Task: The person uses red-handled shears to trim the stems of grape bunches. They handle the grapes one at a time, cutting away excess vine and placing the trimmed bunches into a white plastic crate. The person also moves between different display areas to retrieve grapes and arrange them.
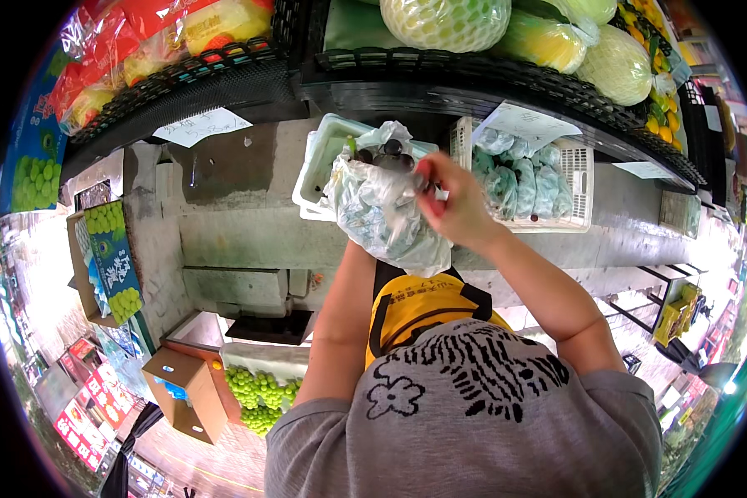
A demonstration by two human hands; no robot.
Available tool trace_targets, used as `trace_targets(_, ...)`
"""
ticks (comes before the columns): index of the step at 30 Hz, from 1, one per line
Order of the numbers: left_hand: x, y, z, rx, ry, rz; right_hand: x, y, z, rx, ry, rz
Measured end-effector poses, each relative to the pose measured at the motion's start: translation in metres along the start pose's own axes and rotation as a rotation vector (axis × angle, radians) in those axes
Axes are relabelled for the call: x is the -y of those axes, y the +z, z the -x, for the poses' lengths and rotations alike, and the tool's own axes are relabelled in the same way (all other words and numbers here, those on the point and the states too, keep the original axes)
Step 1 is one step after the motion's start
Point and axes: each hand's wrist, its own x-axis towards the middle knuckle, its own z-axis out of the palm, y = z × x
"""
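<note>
Near the centre, a crumpled clear plastic bag (386,211) holds dark grapes (393,155) with a green stem at its opening. My left forearm (347,311) runs up beneath this bag and bears it; the hand itself is hidden under the plastic. Closed around red-handled snips (436,202), my right hand (464,208) is at the right side of the bag's opening. The blades are blurred, so their exact contact with the grapes cannot be told. Behind the bag sits a pale green plastic basin (311,168) with small dark bits inside.
A white plastic crate (582,193) on the right holds several bagged bunches. Above, black baskets (411,65) hold netted pomelos (445,22) and overhang the ledge (236,233), with paper signs (202,126) hanging down. Lower left are green grapes (261,389) and a cardboard box (190,395).
</note>
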Motion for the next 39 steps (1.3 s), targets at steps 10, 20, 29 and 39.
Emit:
trace_targets(10,0.002,0.000,-0.001,-0.039,-0.055,-0.044,0.012,-0.001,-0.002,0.291,-0.031,0.127)
trace_targets(20,0.016,0.003,-0.020,-0.033,-0.239,-0.212,0.013,-0.035,-0.085,0.193,-0.215,0.377)
trace_targets(29,0.002,-0.004,-0.019,-0.039,-0.278,-0.284,0.019,-0.013,-0.085,0.298,-0.106,0.561)
trace_targets(39,-0.004,-0.011,-0.029,0.044,-0.288,-0.403,0.026,-0.029,-0.053,0.267,-0.052,0.544)
